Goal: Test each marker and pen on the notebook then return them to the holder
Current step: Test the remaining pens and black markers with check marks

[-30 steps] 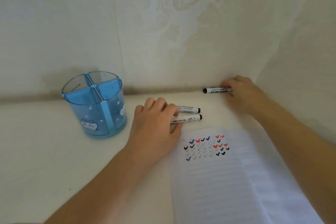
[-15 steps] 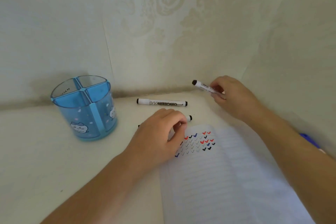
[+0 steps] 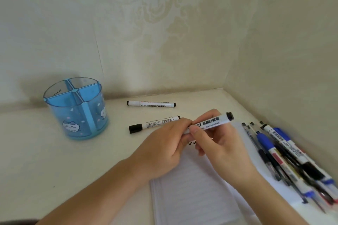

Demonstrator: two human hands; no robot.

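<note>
Both hands hold one white marker (image 3: pixel 212 122) with a black end above the open lined notebook (image 3: pixel 197 192). My right hand (image 3: pixel 217 144) pinches its barrel with thumb and fingers. My left hand (image 3: pixel 164 150) grips its near end, which is hidden in the fingers. Two more white markers lie on the table: one (image 3: pixel 151 104) near the wall, one (image 3: pixel 153 124) with a black cap just beyond my left hand. The blue four-part holder (image 3: pixel 76 109) stands at the left with nothing in it. A few check marks (image 3: pixel 192 143) show between my hands.
A pile of several pens and markers (image 3: pixel 285 153) lies on the notebook's right side, close to the right wall. Walls close the corner behind and to the right. Bare cream table (image 3: pixel 45 160) stretches in front of the holder.
My right hand carried the marker from the wall to above the notebook. My left hand left the marker on the table and took the held marker's near end. The view shifted right.
</note>
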